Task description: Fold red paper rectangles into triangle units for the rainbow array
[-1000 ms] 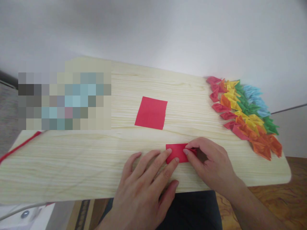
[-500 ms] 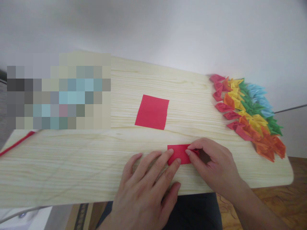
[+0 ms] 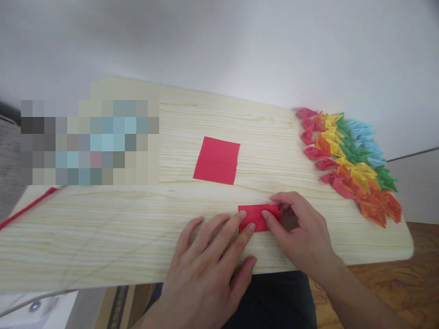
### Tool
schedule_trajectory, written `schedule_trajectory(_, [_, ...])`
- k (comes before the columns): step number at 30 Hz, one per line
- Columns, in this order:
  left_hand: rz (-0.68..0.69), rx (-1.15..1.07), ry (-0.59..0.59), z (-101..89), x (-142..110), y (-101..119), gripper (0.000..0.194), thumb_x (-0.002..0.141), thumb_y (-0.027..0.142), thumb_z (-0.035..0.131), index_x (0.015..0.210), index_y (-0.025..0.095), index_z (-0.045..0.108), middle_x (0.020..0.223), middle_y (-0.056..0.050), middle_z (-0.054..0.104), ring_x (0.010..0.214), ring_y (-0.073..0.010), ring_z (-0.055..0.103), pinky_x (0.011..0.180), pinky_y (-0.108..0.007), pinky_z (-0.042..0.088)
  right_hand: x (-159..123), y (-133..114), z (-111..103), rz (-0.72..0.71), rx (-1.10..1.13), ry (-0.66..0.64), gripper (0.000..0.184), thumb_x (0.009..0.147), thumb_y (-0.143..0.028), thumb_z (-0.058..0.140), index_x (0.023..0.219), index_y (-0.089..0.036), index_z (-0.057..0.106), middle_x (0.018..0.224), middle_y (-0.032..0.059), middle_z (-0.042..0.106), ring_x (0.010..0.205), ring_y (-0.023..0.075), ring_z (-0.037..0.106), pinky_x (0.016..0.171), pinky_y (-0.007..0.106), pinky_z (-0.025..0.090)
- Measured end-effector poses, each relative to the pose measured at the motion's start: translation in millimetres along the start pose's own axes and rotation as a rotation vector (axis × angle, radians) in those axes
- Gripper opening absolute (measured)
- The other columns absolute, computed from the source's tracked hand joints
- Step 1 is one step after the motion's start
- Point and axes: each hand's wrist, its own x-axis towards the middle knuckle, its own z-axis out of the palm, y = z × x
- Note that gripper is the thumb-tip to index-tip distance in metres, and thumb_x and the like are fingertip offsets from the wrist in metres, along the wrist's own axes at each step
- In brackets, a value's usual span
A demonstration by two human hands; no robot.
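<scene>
A small red paper (image 3: 259, 212), folded into a narrow rectangle, lies near the table's front edge. My left hand (image 3: 209, 260) rests flat with fingers spread, two fingertips pressing the paper's left part against the table. At the paper's right end my right hand (image 3: 302, 224) pinches it, thumb on top and index finger at the far edge. The other fingers of that hand curl beneath and are partly hidden. Beyond the hands a flat square sheet of red paper (image 3: 217, 160) lies untouched.
Rows of folded paper pieces (image 3: 350, 160) in red, orange, yellow, green and blue cover the right end of the wooden table (image 3: 103, 237). A blurred-out patch hides the back left. A red strip (image 3: 29, 208) lies at the left edge. A white wall (image 3: 240, 45) stands behind.
My right thumb has shifted slightly left and lies flatter on the paper; the lifted right edge now looks pressed down. My left hand stays put. The view has moved slightly.
</scene>
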Motion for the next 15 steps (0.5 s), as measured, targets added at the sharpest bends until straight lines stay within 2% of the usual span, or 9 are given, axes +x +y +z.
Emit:
schedule_trajectory(3, [0.008, 0.014, -0.017, -2.1, 2.0, 0.6, 0.045, 0.098, 0.042, 0.061, 0.142, 0.036, 0.061, 0.15, 0.005, 0.06, 0.131, -0.028, 0.057, 0.114, -0.051, 0.033, -3.4, -6.4, 1.3, -0.022, -0.02, 0.138, 0.031, 0.088, -0.021, 0.071, 0.117, -0.022, 0.063, 0.102, 0.0064, 0.065, 0.092, 0.0232, 0.063, 0.081, 0.039, 0.055])
schedule_trajectory(6, [0.014, 0.015, -0.02, -3.7, 2.4, 1.5, 0.043, 0.099, 0.043, 0.059, 0.141, 0.035, 0.063, 0.147, 0.003, 0.063, 0.13, -0.028, 0.057, 0.114, -0.05, 0.032, -19.4, -22.0, -1.3, -0.039, -0.141, 0.313, 0.028, 0.087, -0.021, 0.074, 0.115, -0.022, 0.068, 0.111, 0.01, 0.064, 0.108, 0.0286, 0.06, 0.097, 0.049, 0.049])
schedule_trajectory(7, [0.014, 0.016, -0.02, -4.1, 2.1, 1.7, 0.042, 0.1, 0.044, 0.058, 0.141, 0.035, 0.063, 0.147, 0.003, 0.063, 0.131, -0.0281, 0.056, 0.114, -0.05, 0.031, -27.9, -27.9, -2.1, -0.053, -0.156, 0.303, 0.028, 0.088, -0.019, 0.073, 0.115, -0.023, 0.069, 0.112, 0.0093, 0.065, 0.11, 0.0289, 0.059, 0.1, 0.05, 0.047])
schedule_trajectory(10, [0.017, 0.023, -0.026, -4.7, 0.8, 1.8, 0.043, 0.101, 0.043, 0.056, 0.143, 0.035, 0.061, 0.149, 0.003, 0.062, 0.132, -0.0283, 0.055, 0.115, -0.051, 0.03, -57.3, -40.9, -0.7, -0.122, -0.099, 0.108, 0.037, 0.091, -0.021, 0.069, 0.128, -0.024, 0.066, 0.125, 0.0092, 0.068, 0.123, 0.032, 0.057, 0.107, 0.054, 0.043])
schedule_trajectory(13, [0.026, 0.031, -0.038, -4.8, -0.1, 0.9, 0.046, 0.101, 0.045, 0.054, 0.146, 0.036, 0.057, 0.152, 0.005, 0.059, 0.134, -0.0285, 0.054, 0.115, -0.053, 0.03, -80.9, -41.7, 6.0, -0.112, -0.192, -0.045, 0.06, 0.095, -0.036, 0.066, 0.15, -0.018, 0.05, 0.15, 0.0123, 0.057, 0.143, 0.0384, 0.043, 0.12, 0.062, 0.028])
schedule_trajectory(15, [0.038, 0.034, -0.044, -4.9, -0.4, -0.1, 0.046, 0.102, 0.046, 0.053, 0.147, 0.038, 0.056, 0.153, 0.005, 0.058, 0.135, -0.0289, 0.054, 0.116, -0.054, 0.03, -89.7, -38.0, 10.7, -0.1, -0.272, -0.127, 0.067, 0.097, -0.043, 0.062, 0.156, -0.018, 0.041, 0.159, 0.0109, 0.048, 0.15, 0.0395, 0.034, 0.123, 0.064, 0.019])
